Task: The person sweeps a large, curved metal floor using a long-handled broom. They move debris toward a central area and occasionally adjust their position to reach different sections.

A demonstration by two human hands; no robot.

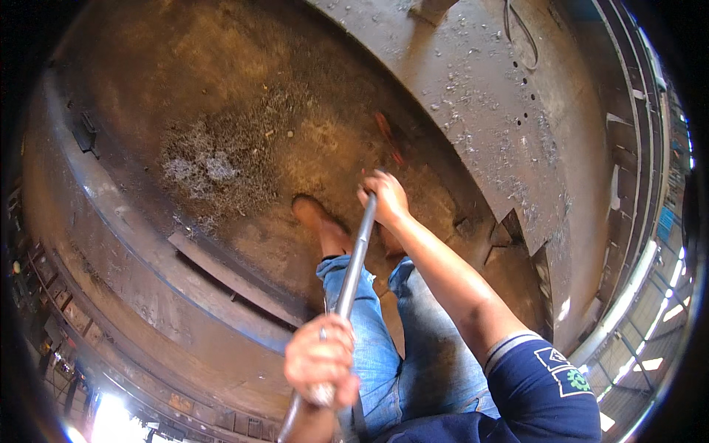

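Note:
A grey metal pole [356, 258] runs lengthwise in front of my legs. My right hand [384, 196] is wrapped round its upper part, arm stretched out. Lower down, close to my body, my left hand [321, 358] is closed round the same pole, a ring on one finger. The pole's far end is hidden at my right hand, so I cannot tell whether a tool head is fixed to it. Beyond my right hand, a narrow red strip [388, 136] shows on the brown, dirty floor [310, 155].
Curly metal shavings [210, 162] lie heaped on the floor to the left. A broad steel plate [487, 96] strewn with chips stands at the right. A curved metal ledge [162, 236] borders the left side. My bare feet [317, 218] are between them.

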